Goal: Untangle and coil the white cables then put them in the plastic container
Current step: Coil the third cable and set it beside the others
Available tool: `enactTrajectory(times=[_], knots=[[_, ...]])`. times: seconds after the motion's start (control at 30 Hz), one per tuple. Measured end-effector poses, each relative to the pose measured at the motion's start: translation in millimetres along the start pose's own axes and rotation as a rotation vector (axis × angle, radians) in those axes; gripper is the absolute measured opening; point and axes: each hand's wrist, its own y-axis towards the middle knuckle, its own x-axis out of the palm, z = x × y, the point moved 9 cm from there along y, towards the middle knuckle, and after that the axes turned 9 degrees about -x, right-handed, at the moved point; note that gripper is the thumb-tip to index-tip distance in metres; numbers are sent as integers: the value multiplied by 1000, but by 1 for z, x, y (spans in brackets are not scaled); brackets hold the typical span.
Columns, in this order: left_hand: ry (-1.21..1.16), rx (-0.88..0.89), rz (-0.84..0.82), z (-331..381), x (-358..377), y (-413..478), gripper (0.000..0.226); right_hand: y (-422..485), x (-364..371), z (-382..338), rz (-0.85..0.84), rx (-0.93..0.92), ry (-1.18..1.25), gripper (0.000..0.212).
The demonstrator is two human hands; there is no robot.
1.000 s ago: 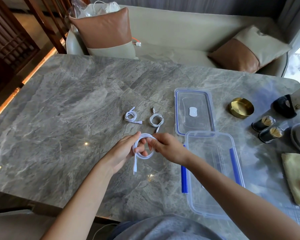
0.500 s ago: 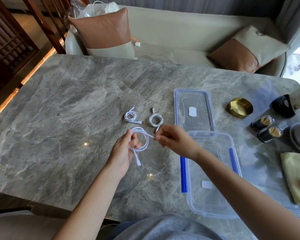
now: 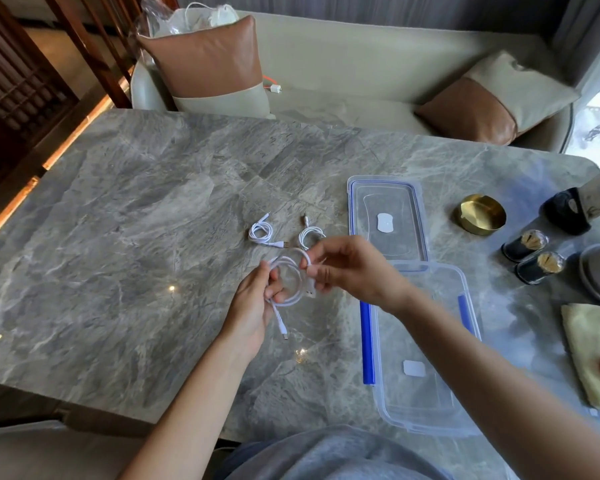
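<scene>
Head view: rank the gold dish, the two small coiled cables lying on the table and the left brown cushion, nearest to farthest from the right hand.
1. Right coiled cable, just beyond the fingertips of the right hand.
2. Left coiled cable, further left.
3. Gold dish, off to the right.
4. Left brown cushion, far back left.

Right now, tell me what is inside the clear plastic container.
Nothing loose shows in the container: through its clear bottom only a small white patch and the table appear. The right forearm crosses above its far part and covers a strip there.
</scene>
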Motion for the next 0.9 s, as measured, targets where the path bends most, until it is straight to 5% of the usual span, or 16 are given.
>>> enactTrajectory(times=[0.13,0.3,0.47,0.9], knots=[[0,-30,29,-3,5,-5,33,-1,2,6,173,-58,-6,6],[-18,-63,15,-5,4,-9,32,-8,7,4,249,-185,-447,9],[-10,-99,-73,-10,14,-11,38,-9,26,26,191,-34,20,23],[71,-75,-38,-6,7,-13,38,-14,23,33,236,-84,-79,24]])
